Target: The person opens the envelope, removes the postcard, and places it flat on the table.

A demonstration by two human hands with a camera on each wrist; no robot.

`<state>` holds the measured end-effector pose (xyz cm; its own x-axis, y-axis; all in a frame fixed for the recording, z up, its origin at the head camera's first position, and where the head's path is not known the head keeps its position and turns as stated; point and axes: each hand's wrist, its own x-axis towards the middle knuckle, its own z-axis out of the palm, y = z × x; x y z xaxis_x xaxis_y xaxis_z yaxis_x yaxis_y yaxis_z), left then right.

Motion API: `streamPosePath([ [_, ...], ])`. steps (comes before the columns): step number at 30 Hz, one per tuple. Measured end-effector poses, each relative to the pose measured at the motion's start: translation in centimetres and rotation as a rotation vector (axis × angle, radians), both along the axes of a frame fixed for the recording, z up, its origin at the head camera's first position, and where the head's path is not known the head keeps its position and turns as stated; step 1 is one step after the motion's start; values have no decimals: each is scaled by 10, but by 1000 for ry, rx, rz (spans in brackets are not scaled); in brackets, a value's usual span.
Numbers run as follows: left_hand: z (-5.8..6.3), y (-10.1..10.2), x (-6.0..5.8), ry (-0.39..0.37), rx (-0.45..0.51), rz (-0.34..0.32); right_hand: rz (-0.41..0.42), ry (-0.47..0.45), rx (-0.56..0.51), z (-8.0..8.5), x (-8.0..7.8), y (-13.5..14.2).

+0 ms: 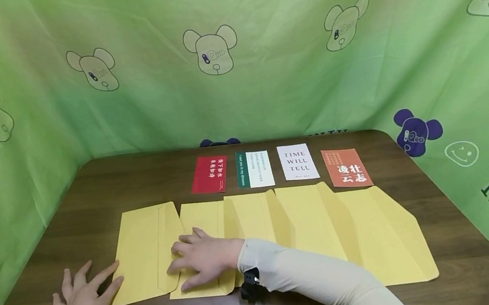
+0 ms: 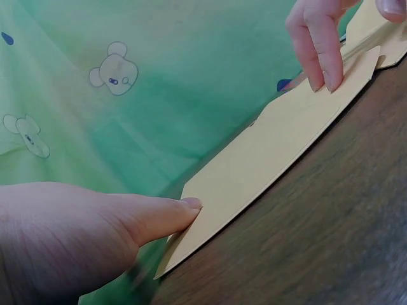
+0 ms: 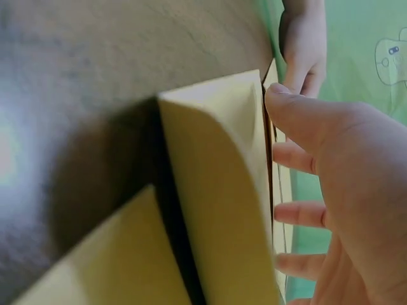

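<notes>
Several yellow paper envelopes lie in an overlapping row on the table in the head view. My left hand (image 1: 79, 299) touches the left edge of the leftmost envelope (image 1: 140, 256) with extended thumb and index finger. In the left wrist view, the left thumb (image 2: 168, 219) lies on top of that edge. My right hand (image 1: 206, 256) reaches across the row, fingers spread, fingertips at the right side of the leftmost envelope. Beneath the right palm is the second envelope (image 1: 196, 214), partly hidden. Its flap stands slightly raised in the right wrist view.
Further right lie a third envelope (image 1: 252, 216), a fourth envelope (image 1: 306, 217) and a rightmost envelope (image 1: 395, 240) with its flap unfolded. Behind them are a red card (image 1: 209, 174), a green-and-white card (image 1: 254, 168), a white card (image 1: 298, 162) and an orange card (image 1: 346, 168). Green cloth (image 1: 265, 100) surrounds the table.
</notes>
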<state>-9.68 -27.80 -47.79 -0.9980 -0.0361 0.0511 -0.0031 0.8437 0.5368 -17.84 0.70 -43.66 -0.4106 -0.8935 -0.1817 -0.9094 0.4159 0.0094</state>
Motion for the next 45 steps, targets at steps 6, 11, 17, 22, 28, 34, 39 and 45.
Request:
streamPosePath([
  [6, 1, 0, 0, -10, 3, -2, 11, 7, -9, 3, -7, -3],
  [11, 1, 0, 0, -18, 2, 0, 6, 22, -11, 6, -12, -6],
  [17, 1, 0, -1, -31, 0, 1, 4, 62, -9, 5, -15, -11],
  [22, 2, 1, 0, -35, -1, 2, -15, 80, -10, 3, -14, -16],
  [28, 2, 0, -1, -32, 0, 4, -37, 115, 4, -2, -14, -23],
  [34, 1, 0, -1, -31, -2, 2, -47, 146, 23, -2, -13, -26],
  [39, 2, 1, -1, -29, -4, 0, -56, 159, 40, 0, -12, -28],
  [45, 2, 1, 0, -27, -6, -5, -67, 160, 50, 0, -10, -27],
])
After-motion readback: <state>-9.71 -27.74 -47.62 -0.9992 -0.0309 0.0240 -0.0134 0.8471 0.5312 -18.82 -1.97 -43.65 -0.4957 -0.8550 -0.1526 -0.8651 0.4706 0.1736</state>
